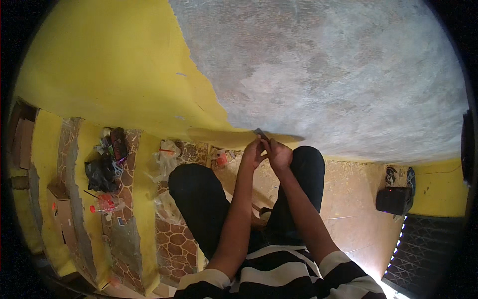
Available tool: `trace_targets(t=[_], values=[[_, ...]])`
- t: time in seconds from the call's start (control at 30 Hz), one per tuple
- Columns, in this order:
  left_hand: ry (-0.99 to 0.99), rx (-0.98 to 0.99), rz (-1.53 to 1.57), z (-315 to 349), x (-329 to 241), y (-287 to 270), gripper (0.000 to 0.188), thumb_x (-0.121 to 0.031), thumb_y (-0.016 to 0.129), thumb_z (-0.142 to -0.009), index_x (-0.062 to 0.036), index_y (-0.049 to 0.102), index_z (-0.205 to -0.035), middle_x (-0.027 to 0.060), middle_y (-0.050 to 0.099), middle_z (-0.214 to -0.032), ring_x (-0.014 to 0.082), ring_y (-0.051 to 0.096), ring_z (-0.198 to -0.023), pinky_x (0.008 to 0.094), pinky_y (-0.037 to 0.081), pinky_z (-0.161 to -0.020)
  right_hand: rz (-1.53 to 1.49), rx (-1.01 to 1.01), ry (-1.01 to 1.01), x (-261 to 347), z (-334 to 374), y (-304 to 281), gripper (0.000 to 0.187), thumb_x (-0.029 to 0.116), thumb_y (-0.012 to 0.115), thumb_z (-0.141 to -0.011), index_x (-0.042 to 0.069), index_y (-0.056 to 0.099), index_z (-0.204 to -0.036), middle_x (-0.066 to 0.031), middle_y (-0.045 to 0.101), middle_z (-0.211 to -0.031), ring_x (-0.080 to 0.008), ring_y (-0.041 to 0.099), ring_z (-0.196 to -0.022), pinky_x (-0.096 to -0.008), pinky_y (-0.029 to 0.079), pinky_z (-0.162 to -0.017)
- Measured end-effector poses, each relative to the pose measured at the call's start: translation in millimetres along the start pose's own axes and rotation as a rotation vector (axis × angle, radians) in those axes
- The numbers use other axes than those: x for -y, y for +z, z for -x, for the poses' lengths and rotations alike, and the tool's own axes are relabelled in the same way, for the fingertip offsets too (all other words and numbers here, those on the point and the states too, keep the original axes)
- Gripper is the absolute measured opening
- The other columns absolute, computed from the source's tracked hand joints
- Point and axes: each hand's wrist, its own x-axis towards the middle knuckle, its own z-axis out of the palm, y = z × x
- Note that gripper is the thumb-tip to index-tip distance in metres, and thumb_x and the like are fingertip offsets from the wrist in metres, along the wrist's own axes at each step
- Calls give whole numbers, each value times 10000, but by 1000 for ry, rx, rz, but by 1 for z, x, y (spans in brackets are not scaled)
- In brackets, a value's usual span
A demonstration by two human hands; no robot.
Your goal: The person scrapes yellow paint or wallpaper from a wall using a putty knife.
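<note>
My right hand (280, 154) is closed around a small dark scraper (262, 133) with a flat blade. Close beside it, the fingers of my left hand (253, 153) are pinched at the same tool, near the blade. The blade's tip points at the wall, by the ragged line where the yellow paint (124, 65) meets the bare grey plaster (318, 70). Whether the edge touches the wall cannot be made out. My fingers cover most of the tool's handle.
Tiled steps climb on the left, holding a black plastic bag (101, 174), a clear bottle with a red cap (107, 203) and a cardboard box (63, 219). Clear plastic bags (169, 207) lie near my left knee. A black box (394, 200) stands right, near a dark metal gate (428, 249).
</note>
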Motion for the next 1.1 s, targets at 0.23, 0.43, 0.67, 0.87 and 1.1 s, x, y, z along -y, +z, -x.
trace_targets(t=[0.23,0.43,0.67,0.87,1.1], values=[[40,8,57,-2,1,-7,258,-420,591,-829,-163,584,-820,-10,598,-722,158,579,-751,420,486,-715,-47,-9,-40,7,-4,-9,334,376,554,-842,86,537,-679,-96,580,-569,-258,576,-463,-374,446,-410],[-38,85,67,-8,24,14,268,-416,568,-846,-149,584,-856,-3,619,-817,155,568,-816,419,457,-764,16,-17,-17,-22,7,-21,324,358,558,-844,87,528,-670,-93,578,-564,-257,582,-473,-362,454,-415],[38,64,-5,-1,-1,-15,266,-427,550,-854,-168,587,-900,-11,620,-848,163,571,-861,404,459,-750,-38,5,12,13,2,-6,331,340,567,-839,78,528,-641,-122,566,-546,-282,576,-470,-379,441,-416],[10,63,114,-2,0,-18,261,-418,551,-859,-162,587,-890,0,616,-822,161,575,-847,411,472,-758,-94,-33,-75,10,-4,-9,333,370,553,-845,83,543,-677,-107,578,-555,-272,579,-460,-383,448,-402],[-58,114,106,-8,21,7,276,-433,631,-793,-163,596,-842,-17,620,-788,159,575,-836,431,462,-770,-28,-28,-14,-16,7,-20,320,342,558,-846,74,526,-674,-130,563,-550,-282,575,-467,-385,439,-410]])
